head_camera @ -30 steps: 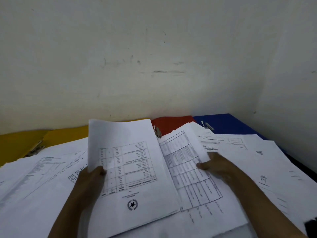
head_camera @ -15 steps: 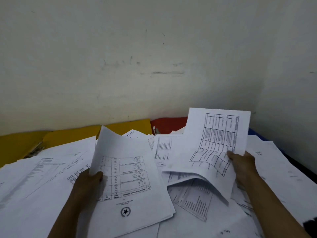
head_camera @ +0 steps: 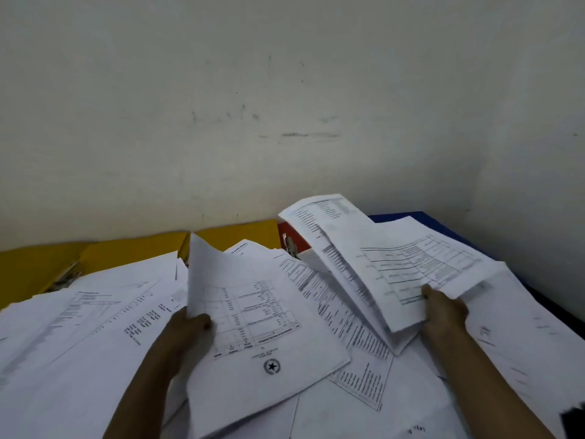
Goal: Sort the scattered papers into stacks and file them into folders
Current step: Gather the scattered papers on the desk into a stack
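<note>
Fingers of the left hand (head_camera: 186,335) grip a sheaf (head_camera: 253,353); the right hand (head_camera: 444,308) pinches sheets (head_camera: 389,280) above papers (head_camera: 79,337) burying the folders (head_camera: 126,251).

Under the scattered papers (head_camera: 95,337) — most of the yellow folder (head_camera: 38,267), with only its back strip showing. Behind the lifted sheets (head_camera: 395,274), nearly all of the red folder (head_camera: 292,237) and much of the blue folder (head_camera: 408,215). Too blurry to read: the print on every page. Hidden behind the star-stamped sheet (head_camera: 253,343) — most fingers of the left hand (head_camera: 186,337). Tucked under the lifted sheets, the fingers of the right hand (head_camera: 443,308). Cut off by the bottom edge, both arms.
</note>
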